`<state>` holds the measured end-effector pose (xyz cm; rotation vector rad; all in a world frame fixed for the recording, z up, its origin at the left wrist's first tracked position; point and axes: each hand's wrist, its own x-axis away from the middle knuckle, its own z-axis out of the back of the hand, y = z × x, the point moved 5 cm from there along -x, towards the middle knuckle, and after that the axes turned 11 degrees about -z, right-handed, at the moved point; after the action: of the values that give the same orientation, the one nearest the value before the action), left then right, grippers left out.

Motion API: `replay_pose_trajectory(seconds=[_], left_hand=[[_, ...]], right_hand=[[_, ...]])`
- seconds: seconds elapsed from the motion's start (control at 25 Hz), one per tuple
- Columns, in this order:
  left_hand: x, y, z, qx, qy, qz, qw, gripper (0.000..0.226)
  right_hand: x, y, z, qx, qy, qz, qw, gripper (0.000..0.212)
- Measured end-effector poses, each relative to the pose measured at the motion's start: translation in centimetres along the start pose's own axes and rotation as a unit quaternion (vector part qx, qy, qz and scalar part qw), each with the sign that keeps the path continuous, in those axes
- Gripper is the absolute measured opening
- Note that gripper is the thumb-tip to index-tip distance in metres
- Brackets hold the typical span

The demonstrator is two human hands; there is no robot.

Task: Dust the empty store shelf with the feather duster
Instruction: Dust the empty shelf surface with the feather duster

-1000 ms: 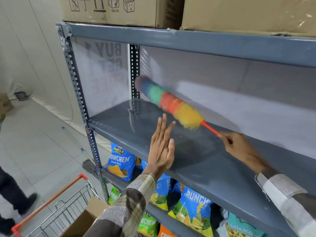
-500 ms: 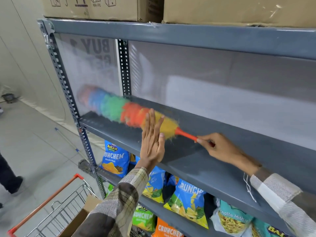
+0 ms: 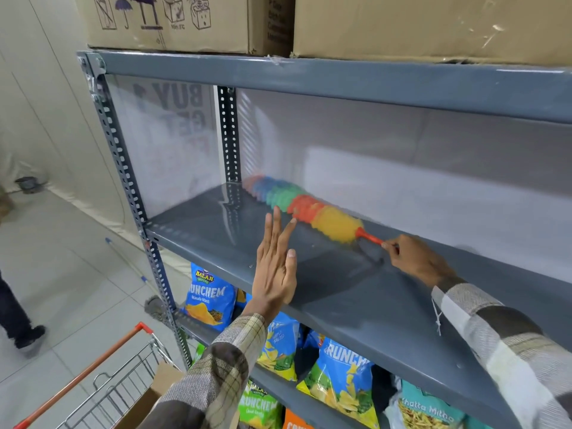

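A rainbow feather duster (image 3: pixel 305 207) lies low over the back of the empty grey shelf (image 3: pixel 356 298), its tip near the perforated rear upright. My right hand (image 3: pixel 416 261) grips its red handle at the right. My left hand (image 3: pixel 275 264) is raised flat in front of the shelf's front edge, fingers straight and together, holding nothing. The duster's head is blurred by motion.
Cardboard boxes (image 3: pixel 173 23) sit on the top shelf. Snack bags (image 3: pixel 209 297) fill the shelves below. A shopping cart (image 3: pixel 102 385) with an orange handle stands at lower left. Another person's leg (image 3: pixel 15 317) is at the far left on the tiled floor.
The duster swung from the back of the shelf toward the front left corner, then back to the rear wall. My left hand stayed raised and flat.
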<state>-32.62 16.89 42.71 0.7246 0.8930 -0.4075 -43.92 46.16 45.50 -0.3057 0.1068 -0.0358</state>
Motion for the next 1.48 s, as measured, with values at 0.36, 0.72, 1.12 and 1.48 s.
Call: replay_pose_trajectory(seconds=[0.36,0.72,1.12,1.48], left_hand=[[0.1,-0.4,-0.1,0.001,-0.004,0.018,1.0,0.055],[-0.3,0.1,0.3,-0.041,-0.035,0.047,0.997,0.056],[0.4,-3.6,3.2,-0.025,-0.014,0.107,0.994,0.057],[0.6,-5.3,3.4,-0.002,0.077,0.112,0.991,0.059]], right_hand=[[8.3,-0.1,5.6,-0.224,0.094,0.009,0.97,0.025],[23.2,-3.3,-1.3,-0.304,-0.09,-0.08,0.945,0.044],[29.7,-4.7,-1.4,-0.254,-0.121,-0.121,0.952,0.055],[24.8,-17.5,-3.8,-0.246,-0.229,-0.055,0.94,0.042]])
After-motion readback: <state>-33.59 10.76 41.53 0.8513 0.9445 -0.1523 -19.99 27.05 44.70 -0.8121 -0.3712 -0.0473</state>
